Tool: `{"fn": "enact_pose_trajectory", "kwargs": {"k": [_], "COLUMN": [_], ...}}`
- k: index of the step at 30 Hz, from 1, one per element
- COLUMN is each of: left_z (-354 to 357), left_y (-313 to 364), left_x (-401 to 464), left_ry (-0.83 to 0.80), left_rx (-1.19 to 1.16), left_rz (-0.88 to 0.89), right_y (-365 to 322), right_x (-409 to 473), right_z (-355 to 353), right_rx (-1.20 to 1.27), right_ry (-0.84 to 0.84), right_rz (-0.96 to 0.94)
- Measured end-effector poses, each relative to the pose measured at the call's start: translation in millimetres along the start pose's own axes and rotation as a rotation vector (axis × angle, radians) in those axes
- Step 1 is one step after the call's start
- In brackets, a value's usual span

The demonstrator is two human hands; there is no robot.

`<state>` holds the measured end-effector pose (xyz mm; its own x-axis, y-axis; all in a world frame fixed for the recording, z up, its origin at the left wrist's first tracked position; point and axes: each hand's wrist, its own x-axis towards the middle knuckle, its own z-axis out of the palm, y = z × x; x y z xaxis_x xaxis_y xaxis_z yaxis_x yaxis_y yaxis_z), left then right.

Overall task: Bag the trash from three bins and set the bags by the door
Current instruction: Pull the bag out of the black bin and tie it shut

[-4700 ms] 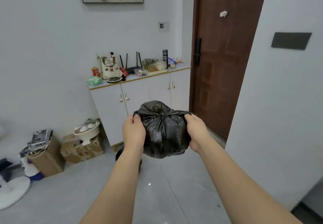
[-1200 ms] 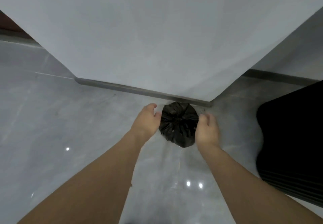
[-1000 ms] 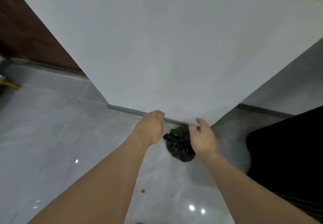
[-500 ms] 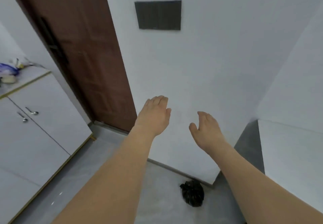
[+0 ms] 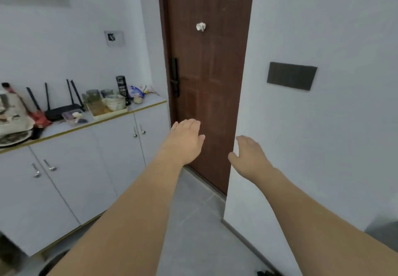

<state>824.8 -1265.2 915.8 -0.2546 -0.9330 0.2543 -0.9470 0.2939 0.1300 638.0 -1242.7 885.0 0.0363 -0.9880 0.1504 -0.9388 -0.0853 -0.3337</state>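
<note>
Since release, one black bag [image 5: 266,273] sits at floor edge; two hands [image 5: 186,141] [image 5: 249,157] spread, empty

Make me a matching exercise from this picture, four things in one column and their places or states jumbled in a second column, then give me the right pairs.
Things:
1. door
2. router
3. left hand
4. dark wall plate

Places or states:
A. on the white cabinet top, antennas up
B. brown, shut, between the cabinet and the wall corner
C. open and empty, held out in front of the door
D. fixed to the white wall on the right

Pairs: 1-B, 2-A, 3-C, 4-D
</note>
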Motion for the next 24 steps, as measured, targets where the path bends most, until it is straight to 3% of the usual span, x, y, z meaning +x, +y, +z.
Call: {"fn": "enact_pose_trajectory", "kwargs": {"k": [15, 24], "left_z": [-84.1, -79.0], "left_y": [-362.0, -485.8], "left_x": [-238.6, -317.0], "left_ry": [0.042, 0.007], "left_rx": [0.090, 0.063], "left_rz": [-0.452, -0.587], "right_y": [-386.0, -501.4], "right_x": [-47.1, -54.4], "right_z": [132.7, 194.5], "right_rx": [-0.100, -0.080], "right_ry": [-0.158, -0.256], "right_rz": [-0.537, -0.586]}}
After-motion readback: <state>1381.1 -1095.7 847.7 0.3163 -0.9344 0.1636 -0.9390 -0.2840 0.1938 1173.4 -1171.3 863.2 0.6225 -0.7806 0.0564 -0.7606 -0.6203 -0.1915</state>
